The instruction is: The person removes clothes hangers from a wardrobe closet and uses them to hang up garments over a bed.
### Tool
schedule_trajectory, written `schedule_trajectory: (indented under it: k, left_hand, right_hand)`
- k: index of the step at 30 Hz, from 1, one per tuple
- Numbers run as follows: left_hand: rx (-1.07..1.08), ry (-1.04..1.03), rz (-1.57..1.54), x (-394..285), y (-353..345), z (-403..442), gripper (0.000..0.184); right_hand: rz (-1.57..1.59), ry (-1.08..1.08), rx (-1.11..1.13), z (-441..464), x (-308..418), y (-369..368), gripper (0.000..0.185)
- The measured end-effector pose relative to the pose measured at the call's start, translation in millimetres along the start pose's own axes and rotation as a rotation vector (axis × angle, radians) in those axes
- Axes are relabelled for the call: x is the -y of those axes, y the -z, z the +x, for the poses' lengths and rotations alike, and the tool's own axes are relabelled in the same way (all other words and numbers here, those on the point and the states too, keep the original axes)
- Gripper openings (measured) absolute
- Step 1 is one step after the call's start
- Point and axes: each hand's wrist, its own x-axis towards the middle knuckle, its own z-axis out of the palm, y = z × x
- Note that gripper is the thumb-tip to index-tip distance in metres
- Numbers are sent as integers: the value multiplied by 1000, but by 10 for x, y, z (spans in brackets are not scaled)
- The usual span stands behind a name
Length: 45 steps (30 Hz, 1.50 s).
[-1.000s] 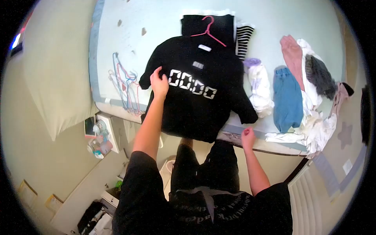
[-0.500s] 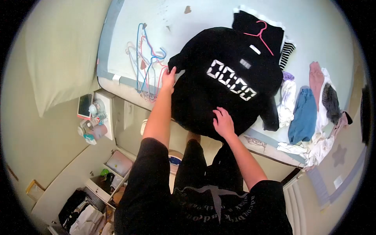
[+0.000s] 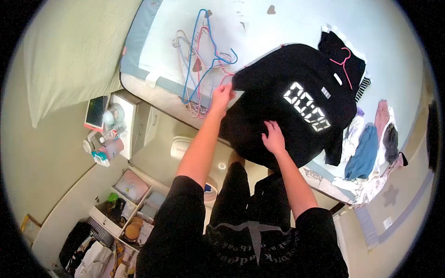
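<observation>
A black shirt (image 3: 264,106) with white digital-clock digits lies spread on the bed. My left hand (image 3: 223,98) is closed on the end of its sleeve at the left, fingertips pinched together. Lower down, my right hand (image 3: 274,138) rests on the front of the shirt with its fingers stretched out. Just beyond my left hand lie a blue hanger (image 3: 214,58) and several pink and white ones, partly overlapping. A pink hanger (image 3: 343,61) sits at the far right, on another black garment (image 3: 331,44) with a white edge beneath it.
Along the right of the bed (image 3: 282,28) lie blue pants (image 3: 363,153), a pink garment (image 3: 381,116) and white clothes. A white cabinet (image 3: 134,125) holding bottles and a tablet (image 3: 96,112) stands left of the bed. An open drawer (image 3: 109,220) with clothes is at lower left.
The view has turned left, so the bed and shirt appear farther right. My left hand stays at the sleeve end, and my right hand remains on the shirt.
</observation>
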Motion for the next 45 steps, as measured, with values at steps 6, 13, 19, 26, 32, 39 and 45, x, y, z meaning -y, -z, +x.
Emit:
schedule_trajectory:
  k: [6, 13, 19, 26, 32, 39, 45]
  left_hand:
    - [-530, -542, 938, -283, 582, -27, 43]
    - [-476, -307, 1240, -660, 771, 61, 36]
    - [-324, -374, 1150, -612, 949, 149, 33]
    - [-495, -633, 780, -1041, 598, -563, 22]
    - [-135, -562, 443, -1140, 132, -1374, 20]
    - [405, -461, 282, -1125, -829, -2608, 19]
    - [721, -391, 387, -1070, -1351, -3235, 15]
  right_hand:
    - [-43, -114, 41, 56, 165, 33, 59]
    - [-37, -162, 54, 105, 139, 20, 58]
    - [-40, -171, 78, 102, 135, 25, 58]
    - [78, -87, 106, 68, -50, 90, 59]
    - [418, 61, -165, -295, 482, 751, 70]
    - [1261, 56, -371, -926, 765, 1496, 57]
    - [1494, -71, -550, -1672, 683, 2015, 35]
